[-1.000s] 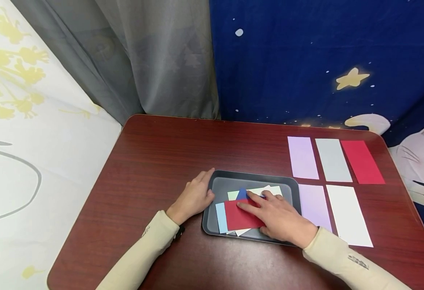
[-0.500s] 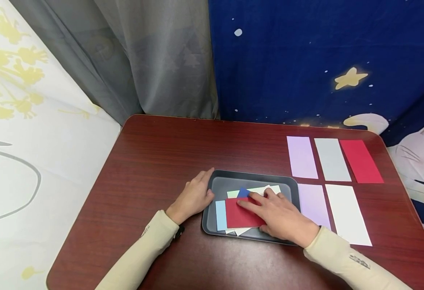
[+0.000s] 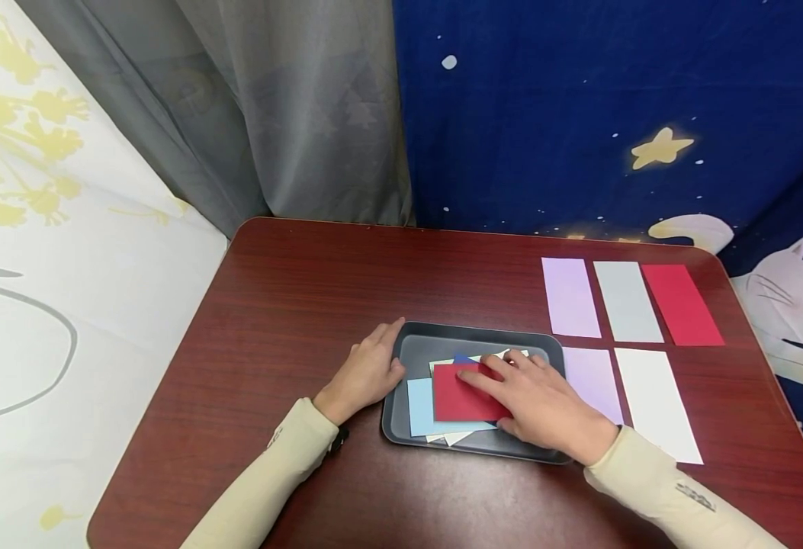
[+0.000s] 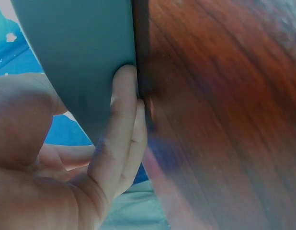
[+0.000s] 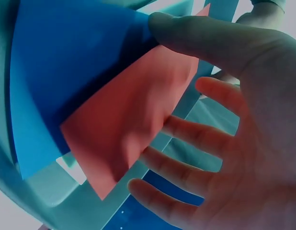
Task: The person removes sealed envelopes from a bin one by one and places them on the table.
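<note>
In the head view, a dark grey tray (image 3: 415, 347) holds a loose pile of coloured paper cards. My left hand (image 3: 367, 370) grips its left side; the left wrist view has fingers (image 4: 123, 100) against the outer wall and the thumb across the rim. Over the pile, my right hand (image 3: 541, 396) holds a red card (image 3: 451, 393). The right wrist view shows this card bowed and raised off a blue card (image 5: 76, 52), its edges between thumb and fingers. Beneath lie a light blue card (image 3: 420, 408), a dark blue card (image 3: 464, 357) and white card corners (image 3: 457, 438).
On the table (image 3: 291, 305), to the tray's right, cards lie in two rows. At the back are a lilac card (image 3: 571, 297), a pale grey card (image 3: 627, 301) and a red card (image 3: 682, 305); in front are another lilac card (image 3: 593, 385) and a white card (image 3: 658, 404).
The red card has risen off the pile and shifted away from me and slightly right with my right hand, baring more of the light blue card. My left hand stays at the tray.
</note>
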The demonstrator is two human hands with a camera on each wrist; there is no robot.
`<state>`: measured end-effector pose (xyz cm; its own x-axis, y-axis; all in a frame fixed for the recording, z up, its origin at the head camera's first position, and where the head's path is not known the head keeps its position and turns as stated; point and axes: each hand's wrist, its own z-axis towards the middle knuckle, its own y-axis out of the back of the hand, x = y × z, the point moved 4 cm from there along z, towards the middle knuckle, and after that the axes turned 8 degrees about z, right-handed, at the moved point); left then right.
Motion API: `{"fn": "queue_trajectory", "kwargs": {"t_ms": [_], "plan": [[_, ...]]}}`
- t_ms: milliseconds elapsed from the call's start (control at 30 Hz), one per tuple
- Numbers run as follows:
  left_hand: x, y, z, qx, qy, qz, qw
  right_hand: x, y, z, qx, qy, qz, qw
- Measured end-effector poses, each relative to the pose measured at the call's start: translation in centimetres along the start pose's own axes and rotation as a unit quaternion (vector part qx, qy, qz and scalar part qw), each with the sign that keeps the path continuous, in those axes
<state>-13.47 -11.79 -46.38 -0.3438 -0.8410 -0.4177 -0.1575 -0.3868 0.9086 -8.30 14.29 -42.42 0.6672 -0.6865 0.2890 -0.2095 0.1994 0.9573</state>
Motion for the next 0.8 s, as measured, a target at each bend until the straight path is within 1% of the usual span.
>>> {"fn": "queue_trajectory", "kwargs": {"t_ms": [167,267,367,400,433,467,500,600,633,667,700,800], "plan": [[0.4,-0.3,0.1,-0.015,-0.013,-0.013,0.9997,-0.3,0.4,-0.2,-0.001,-0.005,-0.010,0.9999],[1.8,-1.9,0.5,-0.032,-0.028,-0.006,0.9991,-0.5,0.6,-0.4,0.005,-0.011,-0.021,0.9997],[2.2,-2.4,0.6,-0.032,-0.027,-0.008,0.9991,-0.7,0.8,-0.5,0.008,-0.017,-0.032,0.9993],[2.6,-2.8,0.7,-0.036,-0.031,-0.004,0.9989,-0.8,0.8,-0.5,0.008,-0.018,-0.035,0.9992],[2.3,-2.4,0.6,-0.029,-0.026,-0.012,0.9992,-0.9,0.9,-0.5,0.008,-0.020,-0.038,0.9991],[2.3,-2.5,0.6,-0.030,-0.023,-0.019,0.9991,-1.0,1.0,-0.6,0.008,-0.021,-0.039,0.9990],[1.8,-1.9,0.5,-0.024,-0.017,-0.023,0.9993,-1.1,1.0,-0.6,0.006,-0.023,-0.040,0.9989],[1.2,-1.2,0.3,-0.020,-0.013,-0.015,0.9996,-1.3,1.2,-0.8,0.002,-0.027,-0.040,0.9988],[0.7,-0.7,0.2,-0.016,-0.007,-0.015,0.9997,-1.4,1.3,-0.9,0.000,-0.029,-0.040,0.9988],[0.6,-0.7,0.1,-0.018,-0.009,-0.012,0.9997,-1.5,1.3,-1.0,-0.001,-0.030,-0.039,0.9988],[0.1,-0.1,0.0,-0.011,-0.006,-0.010,0.9999,-1.5,1.4,-1.1,-0.004,-0.031,-0.039,0.9988],[0.1,-0.1,0.0,-0.011,-0.006,-0.009,0.9999,-1.8,1.6,-1.3,-0.009,-0.034,-0.038,0.9987]]}}
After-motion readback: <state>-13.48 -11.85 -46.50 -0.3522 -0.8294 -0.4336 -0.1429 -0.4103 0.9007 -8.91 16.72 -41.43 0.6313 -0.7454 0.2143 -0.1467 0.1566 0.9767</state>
